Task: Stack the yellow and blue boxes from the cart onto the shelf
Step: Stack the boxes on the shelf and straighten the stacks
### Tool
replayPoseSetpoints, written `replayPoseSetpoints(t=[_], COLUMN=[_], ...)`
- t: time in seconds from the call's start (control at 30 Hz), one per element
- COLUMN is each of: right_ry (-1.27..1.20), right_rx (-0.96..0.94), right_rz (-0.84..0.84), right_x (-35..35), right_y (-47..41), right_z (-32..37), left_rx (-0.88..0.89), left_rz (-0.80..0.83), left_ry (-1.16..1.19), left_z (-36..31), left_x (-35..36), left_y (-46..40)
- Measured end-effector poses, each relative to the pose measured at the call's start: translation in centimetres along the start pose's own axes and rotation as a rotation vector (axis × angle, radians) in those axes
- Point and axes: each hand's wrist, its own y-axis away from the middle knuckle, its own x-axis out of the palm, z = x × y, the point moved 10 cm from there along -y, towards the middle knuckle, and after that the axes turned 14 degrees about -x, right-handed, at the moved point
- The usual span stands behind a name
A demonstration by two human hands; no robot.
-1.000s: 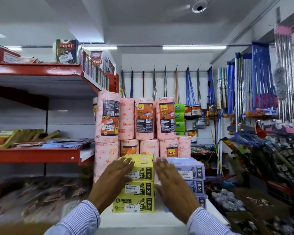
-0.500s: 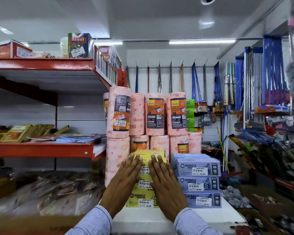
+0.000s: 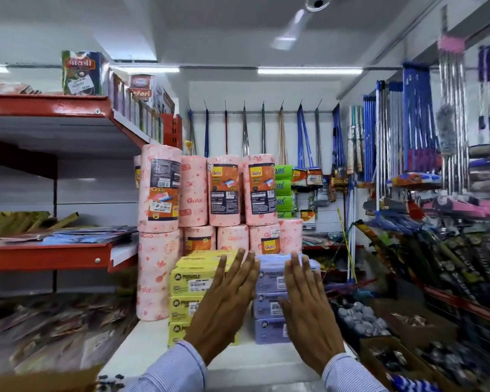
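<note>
A stack of three yellow boxes (image 3: pixel 191 281) stands on the white shelf (image 3: pixel 142 346), with a stack of three blue boxes (image 3: pixel 269 306) right beside it. My left hand (image 3: pixel 227 306) is flat, fingers spread, over the seam between the two stacks, covering part of the yellow boxes' fronts. In front of the blue stack my right hand (image 3: pixel 309 312) is held flat with its fingers apart. Neither hand grips a box. No cart is in view.
Pink paper-towel rolls (image 3: pixel 227 193) are stacked behind and to the left of the boxes. Red shelves (image 3: pixel 46 257) with packets run along the left. Hanging mops and brooms (image 3: pixel 408 131) fill the right wall; bins of goods (image 3: pixel 359 321) sit lower right.
Both hands have shifted right, from the yellow stack's front to the seam and the blue stack. The view has swung left and tilted slightly.
</note>
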Motion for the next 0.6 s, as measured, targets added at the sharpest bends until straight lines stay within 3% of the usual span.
replayPoseSetpoints(t=[0.33,0.6], right_ry=[-0.02,-0.06], right_rx=[-0.001,-0.039], right_rz=[0.037,-0.001], right_x=[0.8,0.9], right_y=[0.0,-0.3], right_z=[-3.8,-3.5], left_rx=[-0.058,-0.049], left_rz=[0.093,0.042], left_ry=[-0.027,-0.063], left_z=[-2.7,-2.6], left_x=[4.8,4.2], left_y=[-2.4,-2.2])
